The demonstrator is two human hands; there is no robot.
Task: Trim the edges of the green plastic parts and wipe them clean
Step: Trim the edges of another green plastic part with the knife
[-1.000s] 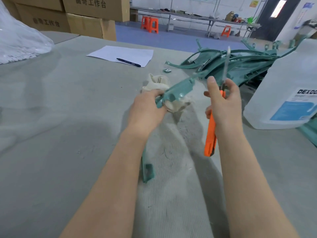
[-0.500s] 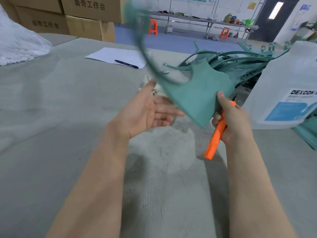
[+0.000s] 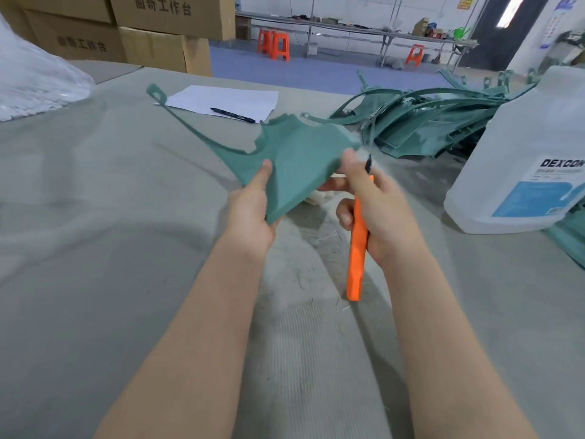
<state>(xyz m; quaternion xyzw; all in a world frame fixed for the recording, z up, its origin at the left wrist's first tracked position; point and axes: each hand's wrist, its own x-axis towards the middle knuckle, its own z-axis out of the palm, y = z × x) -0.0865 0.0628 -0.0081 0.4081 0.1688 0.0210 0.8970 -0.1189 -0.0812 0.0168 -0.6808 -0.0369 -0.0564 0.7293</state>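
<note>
A flat green plastic part [image 3: 294, 160] with a long thin arm reaching up-left is held above the table between both hands. My left hand [image 3: 251, 213] grips its lower left edge, thumb on top. My right hand [image 3: 376, 210] grips an orange utility knife [image 3: 357, 248], handle pointing down, and its thumb pinches the part's right edge. A pile of more green plastic parts [image 3: 427, 122] lies at the back right. A pale cloth [image 3: 319, 196] lies on the table, mostly hidden under the held part.
A large translucent liquid jug [image 3: 525, 160] stands at the right. A white sheet of paper [image 3: 221, 101] with a pen [image 3: 232, 115] lies behind the part. A clear plastic bag [image 3: 34, 80] sits far left, cardboard boxes [image 3: 152, 33] behind. The grey table covering [image 3: 110, 248] spreads around.
The green part has swung down from upright to lying flatter between the hands. My left hand, open half a second ago, now grips its lower edge. The knife stays in my right hand.
</note>
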